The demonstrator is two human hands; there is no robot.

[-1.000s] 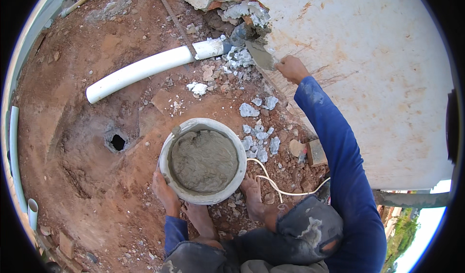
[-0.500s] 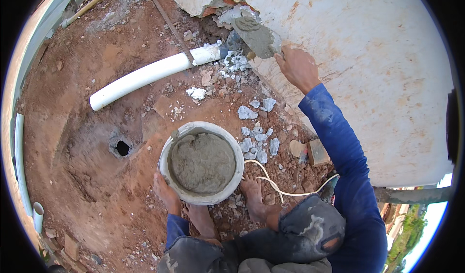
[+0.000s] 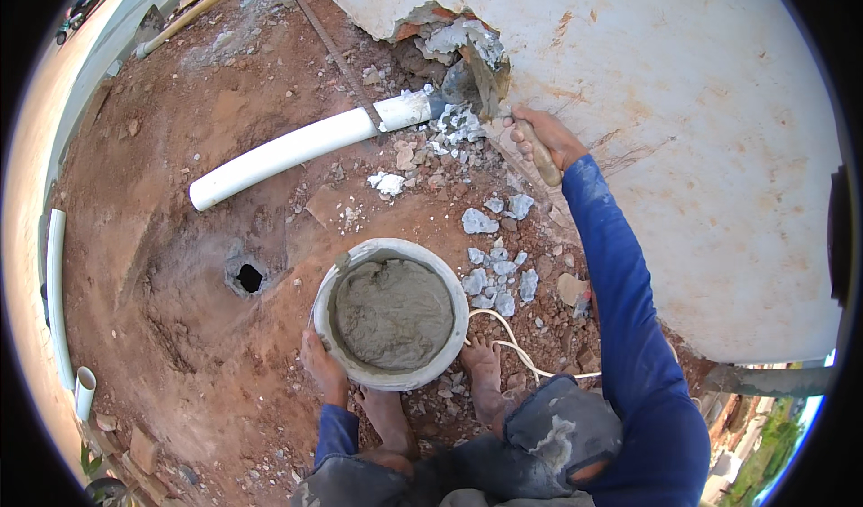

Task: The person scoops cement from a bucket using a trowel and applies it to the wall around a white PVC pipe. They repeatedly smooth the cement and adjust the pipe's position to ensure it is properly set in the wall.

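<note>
Off the right end of the white pipe (image 3: 310, 146), trowel (image 3: 488, 86) held in the right hand (image 3: 550, 137), the nearer grip, wrapped round its handle (image 3: 543, 158), long axis running leftward and away; left hand (image 3: 324, 370) at bucket (image 3: 457, 304), pipe's near side, closure unclear.

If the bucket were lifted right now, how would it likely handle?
The bucket is probably heavy for its size, given the mortar inside. The mortar looks thick, so it may slump rather than slosh. The bucket looks evenly round, so is probably stiff.
</note>
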